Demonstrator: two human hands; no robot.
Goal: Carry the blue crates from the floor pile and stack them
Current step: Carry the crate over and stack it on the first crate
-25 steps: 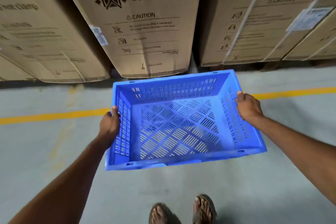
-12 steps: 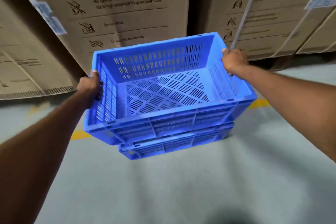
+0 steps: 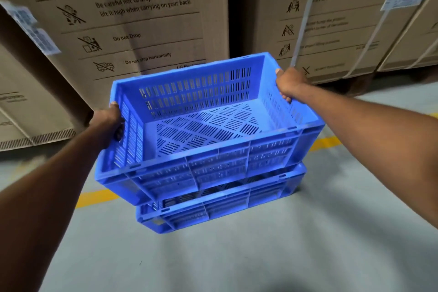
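I hold an empty blue slotted crate [image 3: 213, 163] by its two short sides. My left hand [image 3: 106, 123] grips the left rim and my right hand [image 3: 288, 83] grips the far right rim. The held crate hangs tilted just above a second blue crate [image 3: 227, 206] that stands on the grey floor; the upper one covers most of it, and a dark gap shows between them on the near side. Whether they touch at the far side is hidden.
Tall cardboard cartons [image 3: 142, 31] with caution print stand close behind the crates, more cartons [image 3: 343, 19] to the right. A yellow floor line [image 3: 94, 198] runs under the stack. Grey concrete floor [image 3: 237, 263] lies in front.
I have moved forward and lowered the crate over the one on the floor, which came into view half a second ago. Both hands keep their grip.
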